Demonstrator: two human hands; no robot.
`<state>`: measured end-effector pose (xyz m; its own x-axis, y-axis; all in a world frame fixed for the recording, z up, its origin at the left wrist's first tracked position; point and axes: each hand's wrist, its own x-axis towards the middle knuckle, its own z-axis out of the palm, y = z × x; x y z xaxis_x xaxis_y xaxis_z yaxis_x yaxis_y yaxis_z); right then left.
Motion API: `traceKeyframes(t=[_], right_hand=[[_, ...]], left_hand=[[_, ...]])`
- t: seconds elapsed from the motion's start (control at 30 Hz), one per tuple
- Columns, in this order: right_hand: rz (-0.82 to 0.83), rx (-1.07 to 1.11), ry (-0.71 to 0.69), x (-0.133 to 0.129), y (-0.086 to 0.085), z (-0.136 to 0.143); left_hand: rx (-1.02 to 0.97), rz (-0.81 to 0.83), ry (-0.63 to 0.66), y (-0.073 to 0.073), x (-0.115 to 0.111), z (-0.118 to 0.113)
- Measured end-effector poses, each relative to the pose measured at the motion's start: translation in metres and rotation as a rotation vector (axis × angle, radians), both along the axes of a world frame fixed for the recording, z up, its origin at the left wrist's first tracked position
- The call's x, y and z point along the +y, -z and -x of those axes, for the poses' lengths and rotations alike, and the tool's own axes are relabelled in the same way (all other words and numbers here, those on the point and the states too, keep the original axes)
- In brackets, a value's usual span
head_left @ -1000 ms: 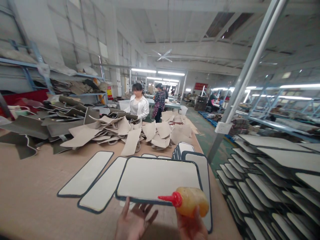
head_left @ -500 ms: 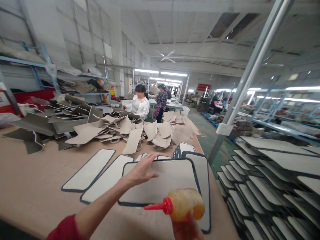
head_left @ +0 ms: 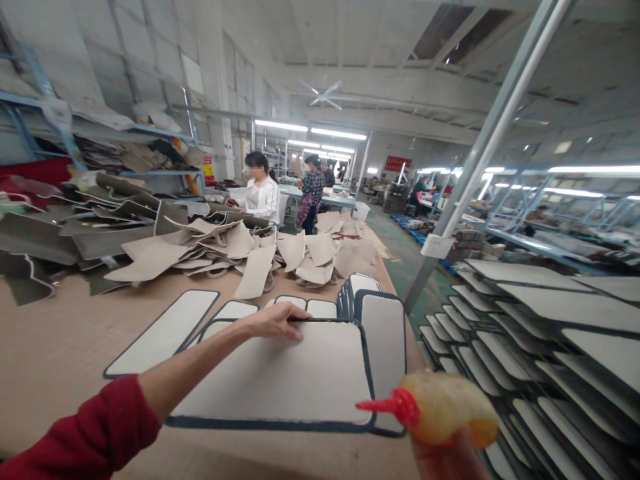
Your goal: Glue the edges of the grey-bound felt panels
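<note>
Fingers of the left hand (head_left: 273, 321) are lying flat and close together on the far edge of the top mat (head_left: 280, 377), pressing on its dark border; the red sleeve (head_left: 85, 433) is coming in from the near left. The right hand (head_left: 450, 460) is closing around the glue bottle (head_left: 447, 417) at the near right, just beside the right edge of the table (head_left: 50, 347); only a part of this hand is showing under the bottle. The bottle is lying almost level, with its long axis running left to right, and its red nozzle (head_left: 385, 405) is pointing to the left, over the near right corner of the top mat. Inside the soft bottle, yellowish glue is filling most of the body.

The top mat is a pale rectangle with rounded corners, with its long axis running left to right. It is lying on other bordered mats (head_left: 165, 330) that are spreading out to the left and far side. One more mat (head_left: 383, 333) is lying just beside its right edge. Further away, loose beige pieces (head_left: 250, 257) are piling on the table. On the right, rack shelves (head_left: 550, 313) are holding many pale mats in layers. Far behind, a person in white (head_left: 260, 193) is working at another table.
</note>
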<state>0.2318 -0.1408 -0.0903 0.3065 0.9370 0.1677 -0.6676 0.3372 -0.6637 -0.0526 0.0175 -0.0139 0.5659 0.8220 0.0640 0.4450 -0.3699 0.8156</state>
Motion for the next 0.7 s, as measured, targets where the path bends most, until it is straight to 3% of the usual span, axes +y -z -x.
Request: traceKeyframes(t=[0.1, 0.17, 0.37, 0.7], right_hand=[[0.042, -0.065, 0.215, 0.012, -0.023, -0.023], [0.051, -0.174, 0.258, 0.023, -0.033, -0.034], [-0.025, -0.356, 0.222, 0.038, -0.04, -0.05], [-0.093, -0.438, 0.138, 0.039, -0.038, -0.065]], left_hand=[[0.077, 0.048, 0.125, -0.016, -0.016, 0.008], [0.141, 0.06, 0.203, -0.026, -0.023, 0.012], [0.273, 0.019, 0.256, -0.036, -0.029, 0.024], [0.138, 0.126, 0.34, -0.028, -0.026, 0.031]])
